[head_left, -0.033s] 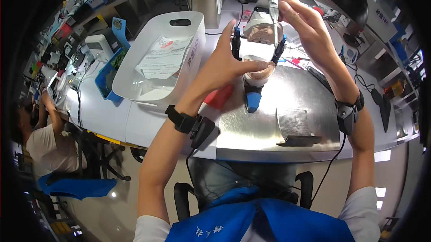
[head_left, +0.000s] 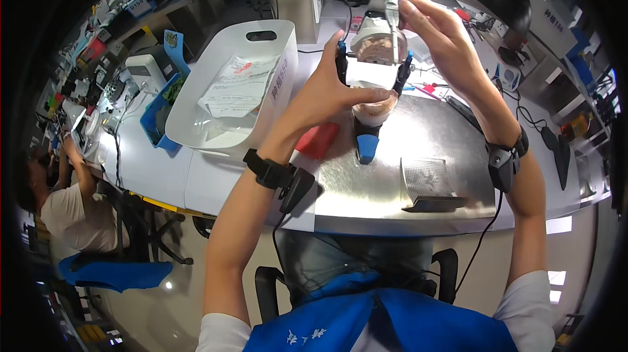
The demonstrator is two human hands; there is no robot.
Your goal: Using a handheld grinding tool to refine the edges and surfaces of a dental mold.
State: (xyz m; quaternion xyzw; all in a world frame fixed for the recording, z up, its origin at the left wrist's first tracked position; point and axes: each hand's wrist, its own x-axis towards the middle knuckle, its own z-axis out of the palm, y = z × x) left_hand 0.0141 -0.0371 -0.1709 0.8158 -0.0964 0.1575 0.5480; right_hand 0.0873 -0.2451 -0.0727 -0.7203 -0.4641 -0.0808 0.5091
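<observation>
You hold a dental model articulator [head_left: 374, 67] up over the metal bench top [head_left: 392, 175], between your two hands. Your left hand [head_left: 327, 94] clasps its lower cast, thumb laid across the front; your right hand [head_left: 437, 28] pinches the top knob with curled fingers. A red block [head_left: 318, 139] lies under your left wrist. Left of that hand stands a white tray [head_left: 196, 130] holding a clear bag of papers [head_left: 237, 84]. A mesh-topped stand [head_left: 428, 185] sits near your right forearm.
</observation>
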